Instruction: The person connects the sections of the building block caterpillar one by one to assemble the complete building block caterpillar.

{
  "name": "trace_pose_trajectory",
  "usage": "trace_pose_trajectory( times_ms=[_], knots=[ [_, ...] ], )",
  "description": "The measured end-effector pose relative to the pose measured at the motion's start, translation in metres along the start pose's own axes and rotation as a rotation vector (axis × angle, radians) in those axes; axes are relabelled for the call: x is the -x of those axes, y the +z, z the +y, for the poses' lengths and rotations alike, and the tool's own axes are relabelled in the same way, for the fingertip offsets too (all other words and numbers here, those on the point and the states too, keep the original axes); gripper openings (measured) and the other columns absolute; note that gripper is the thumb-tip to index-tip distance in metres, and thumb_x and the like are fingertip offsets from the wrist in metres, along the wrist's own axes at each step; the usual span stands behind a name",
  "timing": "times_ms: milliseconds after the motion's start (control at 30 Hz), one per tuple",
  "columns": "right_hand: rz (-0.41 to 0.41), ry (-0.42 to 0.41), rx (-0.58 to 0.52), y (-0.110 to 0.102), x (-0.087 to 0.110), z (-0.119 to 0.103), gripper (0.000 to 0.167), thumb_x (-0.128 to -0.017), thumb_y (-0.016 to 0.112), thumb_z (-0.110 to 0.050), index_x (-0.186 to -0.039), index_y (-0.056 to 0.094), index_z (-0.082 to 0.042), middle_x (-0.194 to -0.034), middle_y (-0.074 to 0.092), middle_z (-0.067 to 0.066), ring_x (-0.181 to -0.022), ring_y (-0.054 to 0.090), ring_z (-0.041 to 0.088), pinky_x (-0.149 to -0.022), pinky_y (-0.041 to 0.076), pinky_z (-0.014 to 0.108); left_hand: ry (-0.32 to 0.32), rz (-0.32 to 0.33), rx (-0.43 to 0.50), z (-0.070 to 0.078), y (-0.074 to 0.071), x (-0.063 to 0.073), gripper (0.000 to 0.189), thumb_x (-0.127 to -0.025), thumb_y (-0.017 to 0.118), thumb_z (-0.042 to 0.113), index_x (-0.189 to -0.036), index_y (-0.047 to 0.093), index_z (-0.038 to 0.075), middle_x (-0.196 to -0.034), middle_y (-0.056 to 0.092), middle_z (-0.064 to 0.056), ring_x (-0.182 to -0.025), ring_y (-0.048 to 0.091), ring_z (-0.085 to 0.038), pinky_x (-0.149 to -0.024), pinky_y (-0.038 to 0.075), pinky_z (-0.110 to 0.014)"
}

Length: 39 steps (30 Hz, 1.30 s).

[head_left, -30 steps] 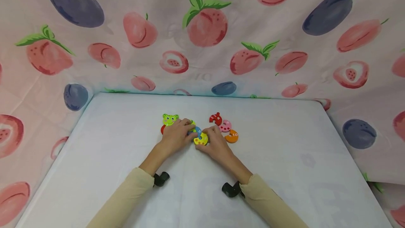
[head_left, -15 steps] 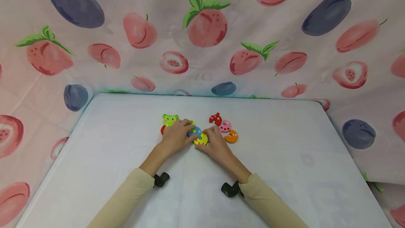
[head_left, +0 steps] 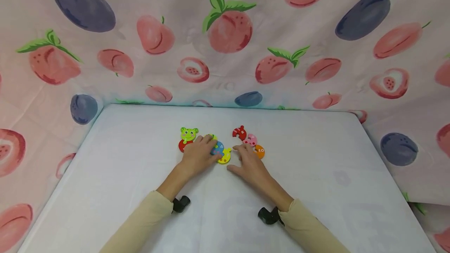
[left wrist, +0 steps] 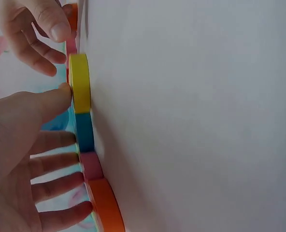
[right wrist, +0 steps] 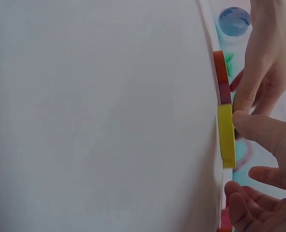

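Observation:
Flat caterpillar puzzle pieces lie on the white table. My left hand (head_left: 198, 154) spreads over the left row, its fingers extended; in the left wrist view its thumb is at the yellow piece (left wrist: 80, 82) and its fingertips touch the blue (left wrist: 85, 133), pink (left wrist: 91, 166) and orange (left wrist: 106, 205) pieces. A green smiling head (head_left: 189, 133) and a red piece (head_left: 183, 146) show beyond this hand. Holding nothing, my right hand (head_left: 250, 166) has its thumb and fingers apart, right of the yellow piece. Its fingers partly cover an orange piece numbered 10 (head_left: 260, 151).
Behind the right hand, a red striped piece (head_left: 240, 132) and a pink spotted piece (head_left: 250, 140) form a short row with the orange one. A fruit-printed cloth (head_left: 225, 69) hangs behind the table (head_left: 316, 190). Each wrist bears a black camera (head_left: 268, 216).
My right hand has let go of the yellow piece and moved right, towards the orange piece. The left hand has shifted slightly right and nearer, uncovering more of the red piece.

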State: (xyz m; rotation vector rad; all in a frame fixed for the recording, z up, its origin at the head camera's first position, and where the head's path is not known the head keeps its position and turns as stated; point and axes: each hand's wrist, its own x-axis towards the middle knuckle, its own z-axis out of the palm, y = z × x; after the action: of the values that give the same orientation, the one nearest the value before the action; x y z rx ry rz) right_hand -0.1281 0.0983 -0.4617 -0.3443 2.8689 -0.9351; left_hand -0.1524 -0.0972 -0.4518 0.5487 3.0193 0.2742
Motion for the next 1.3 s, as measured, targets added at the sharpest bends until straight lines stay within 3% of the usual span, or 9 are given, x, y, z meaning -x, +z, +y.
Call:
trace_pose_trajectory(
  times_ms=[333,567,767,933,1300],
  knots=[
    [0.053,0.047,0.04,-0.022,0.012,0.024,0.061,-0.078,0.081,-0.029,-0.131,0.056,-0.012,-0.122,0.052,0.009,-0.101,0.054,0.021,-0.084,0.056,0.036,-0.017,-0.026,0.0,0.009,0.001,0.005,0.068,-0.085,0.066,0.054,-0.14,0.053,0.017,-0.146,0.05,-0.008,-0.131,0.048,-0.027,-0.088,0.057,-0.042],
    [0.088,0.082,0.055,-0.035,0.011,0.041,0.059,-0.08,0.078,-0.027,-0.131,0.055,-0.007,-0.129,0.051,0.014,-0.115,0.053,0.028,-0.097,0.052,0.046,0.02,-0.01,-0.024,0.008,0.005,0.009,0.063,-0.088,0.062,0.053,-0.141,0.052,0.02,-0.148,0.048,-0.008,-0.135,0.045,-0.026,-0.094,0.055,-0.041],
    [0.084,0.1,0.09,-0.044,0.009,0.053,0.063,-0.082,0.075,-0.027,-0.136,0.051,-0.005,-0.135,0.049,0.018,-0.122,0.048,0.033,-0.101,0.048,0.052,0.052,-0.001,-0.036,0.007,0.006,0.009,0.058,-0.09,0.06,0.052,-0.141,0.052,0.024,-0.149,0.046,-0.008,-0.137,0.043,-0.026,-0.1,0.052,-0.042],
    [0.088,0.077,0.077,-0.05,0.008,0.06,0.061,-0.082,0.074,-0.025,-0.135,0.052,-0.004,-0.136,0.048,0.021,-0.124,0.047,0.037,-0.102,0.046,0.055,0.067,-0.018,-0.011,0.005,0.006,0.007,0.058,-0.091,0.06,0.05,-0.142,0.051,0.024,-0.152,0.043,-0.008,-0.14,0.04,-0.025,-0.112,0.041,-0.042],
    [0.064,0.023,0.063,-0.046,0.005,0.064,0.063,-0.081,0.076,-0.025,-0.134,0.051,-0.003,-0.137,0.047,0.022,-0.125,0.045,0.038,-0.104,0.045,0.056,0.081,-0.022,0.039,0.005,0.007,0.006,0.056,-0.093,0.059,0.047,-0.143,0.05,0.022,-0.154,0.04,-0.01,-0.142,0.037,-0.028,-0.118,0.032,-0.045]
  ],
)
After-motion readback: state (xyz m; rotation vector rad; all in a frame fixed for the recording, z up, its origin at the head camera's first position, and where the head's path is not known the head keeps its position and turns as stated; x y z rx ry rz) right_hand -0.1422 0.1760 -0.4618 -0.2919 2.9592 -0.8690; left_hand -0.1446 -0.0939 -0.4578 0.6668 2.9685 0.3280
